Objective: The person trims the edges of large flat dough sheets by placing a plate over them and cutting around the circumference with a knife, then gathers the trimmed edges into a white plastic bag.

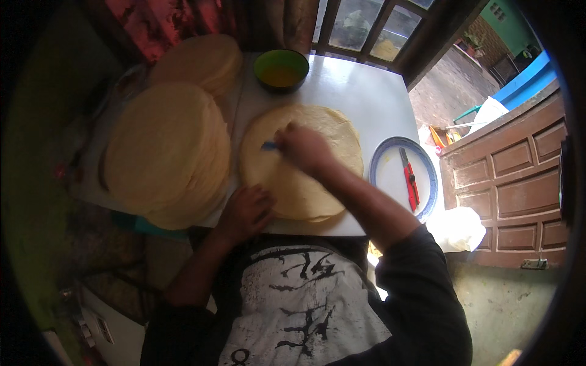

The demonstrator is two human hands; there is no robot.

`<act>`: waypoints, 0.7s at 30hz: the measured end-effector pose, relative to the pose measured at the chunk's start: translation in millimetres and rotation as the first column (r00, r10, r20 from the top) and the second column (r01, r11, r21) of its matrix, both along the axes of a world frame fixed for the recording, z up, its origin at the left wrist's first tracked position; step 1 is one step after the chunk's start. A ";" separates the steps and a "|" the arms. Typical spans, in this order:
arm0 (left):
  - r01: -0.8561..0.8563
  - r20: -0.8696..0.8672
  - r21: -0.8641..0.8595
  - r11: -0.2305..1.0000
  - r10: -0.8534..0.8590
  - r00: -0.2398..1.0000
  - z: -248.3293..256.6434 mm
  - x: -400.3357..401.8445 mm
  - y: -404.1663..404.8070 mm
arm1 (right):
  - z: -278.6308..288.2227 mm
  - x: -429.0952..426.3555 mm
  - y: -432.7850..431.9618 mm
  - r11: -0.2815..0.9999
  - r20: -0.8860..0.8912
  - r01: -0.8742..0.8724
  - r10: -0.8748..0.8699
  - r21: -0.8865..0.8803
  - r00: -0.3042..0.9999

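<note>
A round sheet of pale dough (311, 192), perhaps a stack of thin ones, lies on the white table in front of me. Over its upper left part is my right hand (300, 144), closed on a small tool whose blue end (269, 145) points left; its kind cannot be made out. The dough's right side looks glossy. My left hand (247, 210) rests at the lower left edge of the dough, fingers a little curled; whether it pinches the edge is unclear. Behind the dough stands a green bowl (281, 71) with yellow liquid in it.
Tall stacks of round dough sheets stand at the left, one nearer (165, 142) and one farther (201, 59). To the right, a blue-rimmed plate (376, 169) holds a red utility knife (411, 183) with its blade out. Beyond are a white plastic bag (458, 228) and a brown wooden door (517, 183).
</note>
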State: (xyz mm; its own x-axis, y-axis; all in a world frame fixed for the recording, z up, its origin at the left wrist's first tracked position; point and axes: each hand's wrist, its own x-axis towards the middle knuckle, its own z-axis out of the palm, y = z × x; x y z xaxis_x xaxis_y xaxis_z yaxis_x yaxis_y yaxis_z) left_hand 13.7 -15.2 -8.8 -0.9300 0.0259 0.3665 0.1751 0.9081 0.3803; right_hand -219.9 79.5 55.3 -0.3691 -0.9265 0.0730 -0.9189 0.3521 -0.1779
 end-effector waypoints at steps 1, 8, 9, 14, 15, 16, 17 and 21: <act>-0.052 0.114 0.068 0.996 0.045 0.993 1.4 3.0 1.4 | -6.4 24.0 2.5 0.990 0.036 -0.139 0.140 -0.015 0.990; -0.195 0.087 0.141 0.971 0.184 0.979 54.2 100.5 -6.1 | 17.1 -19.5 75.2 0.926 0.199 -0.105 0.186 -0.362 0.962; -0.222 0.072 -0.063 0.973 0.226 0.971 86.4 99.6 -18.1 | 5.7 -27.3 80.1 0.946 0.114 -0.051 0.092 -0.321 0.989; -0.373 -0.168 -0.341 0.863 0.335 0.927 99.3 115.0 -109.8 | 16.1 60.1 81.5 0.918 0.196 -0.394 0.396 -0.054 0.897; -0.439 -0.128 -0.280 0.854 0.419 0.899 102.4 115.1 -114.0 | 24.3 58.3 81.3 0.928 0.328 -0.349 0.371 -0.128 0.868; -0.432 -0.113 -0.281 0.857 0.417 0.902 105.9 115.8 -114.3 | 28.3 51.9 80.5 0.936 0.455 -0.295 0.352 -0.194 0.818; -0.416 -0.100 -0.276 0.866 0.405 0.909 110.3 112.4 -113.3 | 20.5 29.0 80.0 0.976 0.580 -0.110 0.199 -0.186 0.790; -0.382 -0.064 -0.128 0.915 0.377 0.924 129.1 114.3 -112.7 | 12.1 -54.5 45.7 0.898 0.507 0.328 -0.144 -0.293 0.850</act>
